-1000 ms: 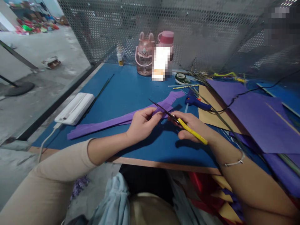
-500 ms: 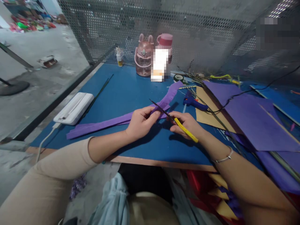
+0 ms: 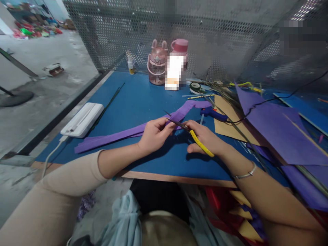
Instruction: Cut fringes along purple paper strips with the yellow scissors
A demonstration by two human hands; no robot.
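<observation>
My left hand [image 3: 155, 135] pinches a long purple crepe-paper strip [image 3: 116, 136] between thumb and fingers. The strip's layered tail lies to the left on the table, while its other end bends up and away to the right. My right hand [image 3: 205, 138] is wrapped round the yellow handles of a pair of scissors [image 3: 201, 143]. Their dark blades are spread and reach left across the strip, just by my left fingertips. Part of the lower handle is hidden by the right hand. Beyond that hand lies a blue glue gun [image 3: 214, 113].
A white power strip [image 3: 83, 119] with a cable lies left. At the back stand a small glue bottle [image 3: 131, 65], a pink bunny-eared bottle [image 3: 157, 63] and a roll of green tape [image 3: 195, 88]. Purple sheets [image 3: 271, 126] and tan card [image 3: 230, 118] cover the right side.
The scissor blades have spread apart, and my right thumb has moved away from the fingers. The strip's far end has drooped to the right and lower.
</observation>
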